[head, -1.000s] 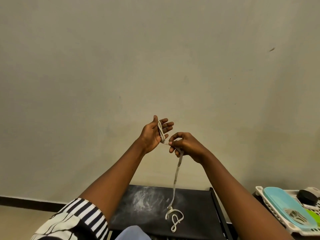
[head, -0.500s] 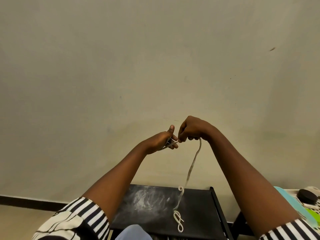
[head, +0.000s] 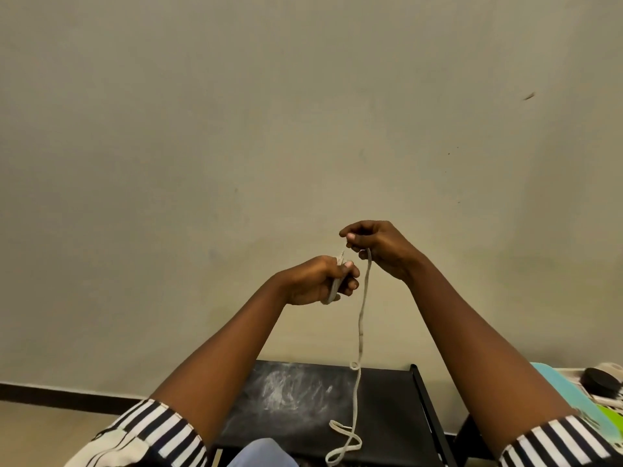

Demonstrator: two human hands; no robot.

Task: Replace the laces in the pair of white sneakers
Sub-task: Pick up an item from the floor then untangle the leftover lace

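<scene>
The right hand [head: 381, 251] has lifted a little clear of the left hand [head: 317, 281], which it was touching half a second ago, and the left thumb has folded down.

The single white lace [head: 361, 318] is pinched between the right thumb and fingertips [head: 350, 235]. From there it hangs straight down below the fingers and ends in loose loops on the table [head: 286, 399]. Its other part is wound into a small bundle that the left fingers clench, just below and to the left of the right fingertips. A short stretch of lace runs between the two hands.

The table is black, one only, with pale chalky scuffs across its top. It stands against a plain beige wall [head: 303, 129], with a dark skirting board [head: 50, 396] and a light floor [head: 40, 426] to its left.

Two striped sleeves [head: 151, 429] are cut off by the bottom edge. At the right edge a teal tray [head: 559, 389] and a round black thing [head: 600, 382] are partly behind the right arm and cut off. What the black thing is I cannot tell.
</scene>
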